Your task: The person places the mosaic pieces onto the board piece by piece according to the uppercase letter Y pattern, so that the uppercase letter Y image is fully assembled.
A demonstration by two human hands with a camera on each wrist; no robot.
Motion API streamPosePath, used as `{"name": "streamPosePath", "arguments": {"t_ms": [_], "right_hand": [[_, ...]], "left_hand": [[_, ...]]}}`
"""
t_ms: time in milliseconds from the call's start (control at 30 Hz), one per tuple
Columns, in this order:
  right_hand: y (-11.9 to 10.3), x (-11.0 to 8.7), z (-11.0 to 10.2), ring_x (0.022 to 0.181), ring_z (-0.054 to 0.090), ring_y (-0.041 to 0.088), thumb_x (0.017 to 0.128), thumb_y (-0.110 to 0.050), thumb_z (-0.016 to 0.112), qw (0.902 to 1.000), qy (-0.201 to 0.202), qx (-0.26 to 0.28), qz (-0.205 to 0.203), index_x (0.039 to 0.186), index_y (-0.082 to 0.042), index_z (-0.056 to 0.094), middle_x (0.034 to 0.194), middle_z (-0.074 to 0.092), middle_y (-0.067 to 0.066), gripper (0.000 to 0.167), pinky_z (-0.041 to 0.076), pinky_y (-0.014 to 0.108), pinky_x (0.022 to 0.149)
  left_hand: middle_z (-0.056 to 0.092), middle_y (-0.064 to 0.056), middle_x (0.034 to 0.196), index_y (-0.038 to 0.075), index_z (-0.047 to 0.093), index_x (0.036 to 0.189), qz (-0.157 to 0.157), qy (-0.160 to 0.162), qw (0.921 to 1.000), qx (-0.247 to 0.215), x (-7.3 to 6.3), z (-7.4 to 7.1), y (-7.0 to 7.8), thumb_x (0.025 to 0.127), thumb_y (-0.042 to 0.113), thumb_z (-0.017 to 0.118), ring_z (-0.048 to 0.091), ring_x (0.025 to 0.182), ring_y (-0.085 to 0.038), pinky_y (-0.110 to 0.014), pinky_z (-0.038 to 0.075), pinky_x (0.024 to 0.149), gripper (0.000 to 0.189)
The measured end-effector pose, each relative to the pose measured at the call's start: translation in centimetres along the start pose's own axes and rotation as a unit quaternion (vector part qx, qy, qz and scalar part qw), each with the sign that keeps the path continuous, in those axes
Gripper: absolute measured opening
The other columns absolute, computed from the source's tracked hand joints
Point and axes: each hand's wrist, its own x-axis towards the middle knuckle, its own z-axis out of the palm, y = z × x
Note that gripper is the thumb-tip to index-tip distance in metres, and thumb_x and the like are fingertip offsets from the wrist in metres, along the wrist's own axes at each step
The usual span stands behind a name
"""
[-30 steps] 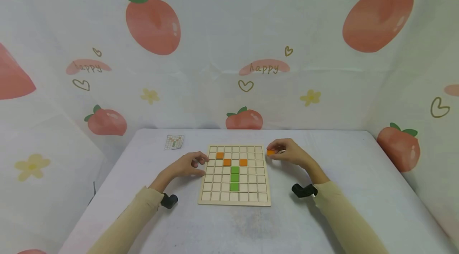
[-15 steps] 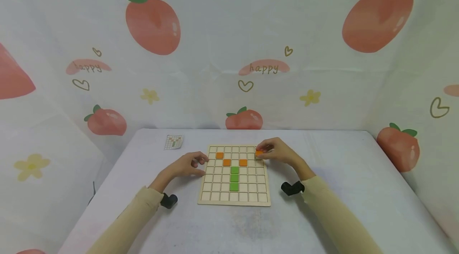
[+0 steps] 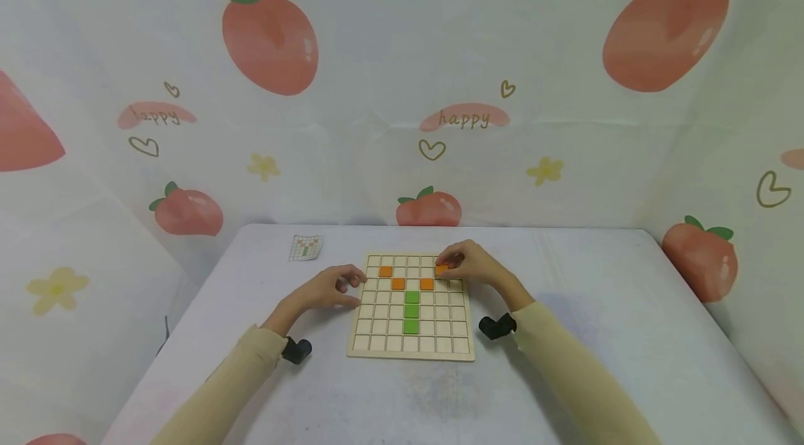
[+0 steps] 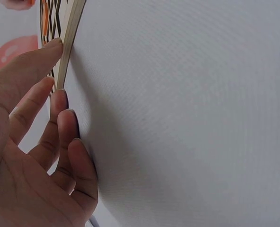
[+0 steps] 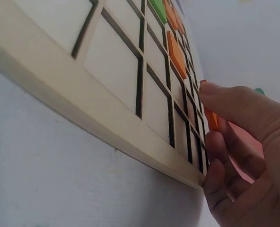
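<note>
The wooden grid board (image 3: 383,356) lies flat on the table. Between thumb and fingers my right hand (image 3: 475,266) pinches an orange square tile (image 5: 211,119) by its edges, over the board's upper right part. Whether that tile touches the grid I cannot tell. Several tiles sit in cells: an upper-left orange tile (image 3: 386,271), two more orange ones lower down, and a column of green tiles (image 3: 411,311) in the middle. At the board's left edge is my left hand (image 3: 326,287), its thumb and fingertips against the rim (image 4: 70,35), fingers loosely bent.
A small paper card (image 3: 306,247) with a printed grid pattern lies at the back left of the white table (image 3: 251,389). Behind the table hangs a fruit-printed cloth (image 3: 364,82). Both wrists wear black camera mounts.
My right hand has carried the orange tile leftward, from beside the board's right edge to above its upper right cells. The left hand has stayed at the board's left edge.
</note>
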Motion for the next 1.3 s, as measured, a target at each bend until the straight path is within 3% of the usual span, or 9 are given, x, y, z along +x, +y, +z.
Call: {"name": "streamPosePath", "arguments": {"t_ms": [367, 600, 1300], "right_hand": [[-0.59, 0.26, 0.67, 0.079, 0.056, 0.017, 0.082, -0.007, 0.085, 0.9991, 0.003, -0.019, 0.038, 0.099, -0.002, 0.077, 0.090, 0.068, 0.002, 0.020, 0.048, 0.031, 0.073], [-0.63, 0.44, 0.78, 0.079, 0.056, 0.016, 0.081, -0.005, 0.085, 0.9990, 0.003, -0.020, 0.041, 0.099, -0.002, 0.077, 0.090, 0.068, 0.002, 0.019, 0.048, 0.030, 0.073], [-0.77, 0.27, 0.73, 0.079, 0.056, 0.015, 0.081, -0.006, 0.085, 0.9983, 0.003, -0.034, 0.049, 0.100, -0.002, 0.078, 0.092, 0.069, 0.002, 0.021, 0.048, 0.030, 0.073]], "left_hand": [[0.060, -0.001, 0.102, 0.008, 0.067, 0.120, 0.006, 0.000, 0.9999, 0.010, 0.08, -0.03, -0.35, 0.082, 0.008, 0.085, 0.052, 0.088, -0.020, -0.037, 0.045, 0.080, 0.042], [0.060, 0.000, 0.101, 0.008, 0.067, 0.120, -0.003, 0.004, 1.0000, 0.004, 0.11, 0.03, -0.42, 0.081, 0.009, 0.086, 0.052, 0.088, -0.020, -0.037, 0.045, 0.080, 0.042], [0.060, 0.000, 0.102, 0.008, 0.067, 0.120, 0.006, 0.000, 1.0000, 0.004, 0.04, 0.07, -0.43, 0.082, 0.011, 0.086, 0.053, 0.088, -0.020, -0.037, 0.045, 0.080, 0.043]]}}
